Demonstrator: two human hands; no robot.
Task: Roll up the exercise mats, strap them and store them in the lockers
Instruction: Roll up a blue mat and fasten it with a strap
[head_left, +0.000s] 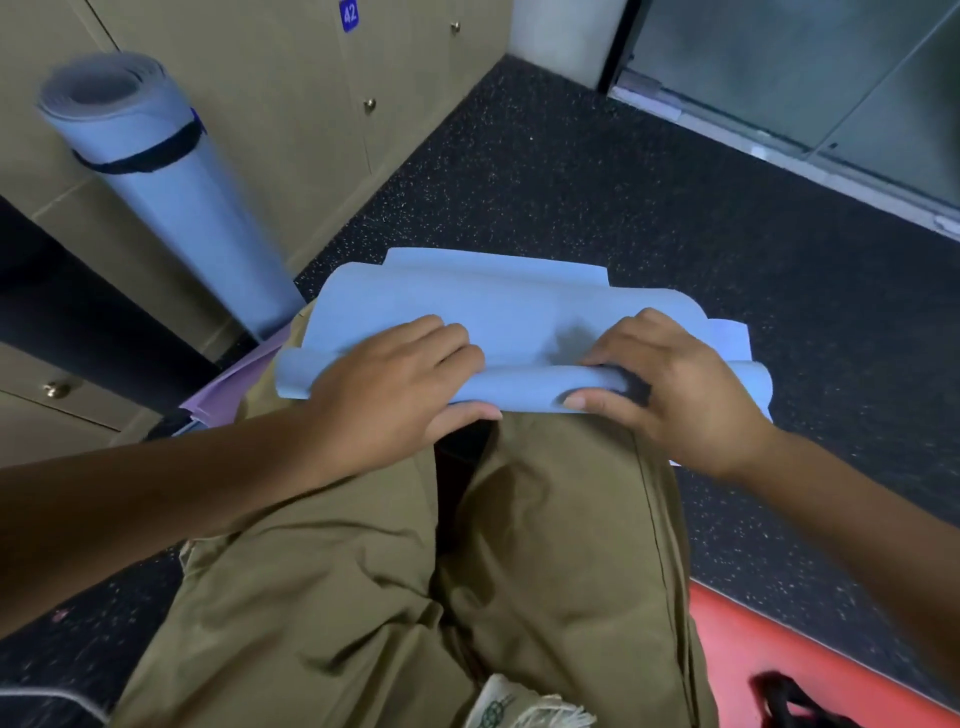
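Observation:
A light blue exercise mat (519, 306) lies on the dark floor in front of my knees, its near end curled into a thin roll. My left hand (395, 374) grips the left part of that roll, thumb under its near edge. My right hand (670, 384) grips the right part, fingers curled over it and a black strap bit showing under the fingers. A finished blue mat roll (171, 192) with a black strap (145, 156) round it stands upright against the beige lockers (291, 78) at the upper left.
My khaki trouser legs (467, 571) fill the lower middle. A lilac mat edge (228, 384) shows left of my knee. A red mat (779, 649) with a black strap (789, 701) lies at the lower right. Glass doors (831, 78) stand at the upper right.

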